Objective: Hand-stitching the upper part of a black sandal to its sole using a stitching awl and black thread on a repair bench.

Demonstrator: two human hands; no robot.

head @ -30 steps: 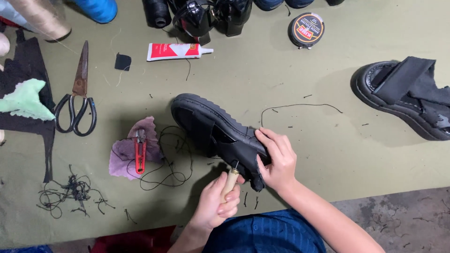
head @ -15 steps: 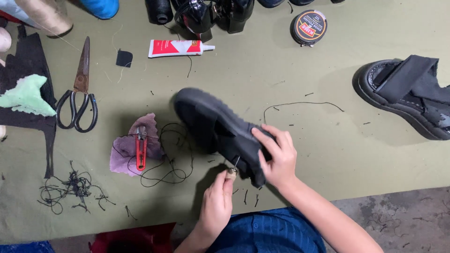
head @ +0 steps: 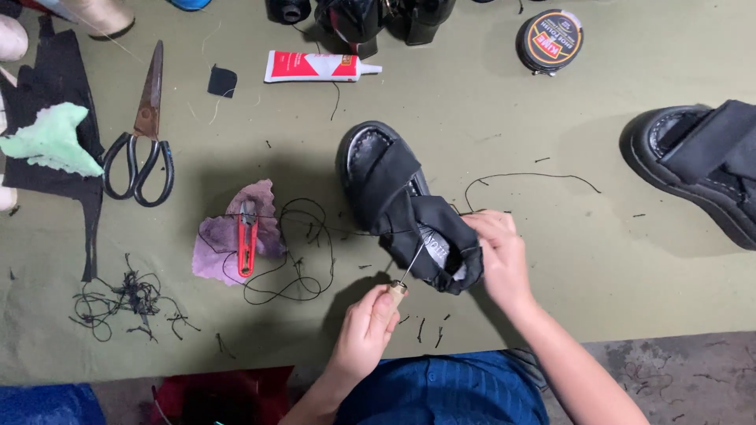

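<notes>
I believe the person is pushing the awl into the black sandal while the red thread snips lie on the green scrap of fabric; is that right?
Not quite: in the head view the red thread snips lie on the purple scrap, not the green one. The rest holds: the left hand works the awl into the black sandal, steadied by the right hand.

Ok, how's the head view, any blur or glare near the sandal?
Head view: sharp on the black sandal and awl; soft even light, with shadows falling left of the sandal; mild glare on the polish tin; no visible motion blur on either hand.
</notes>
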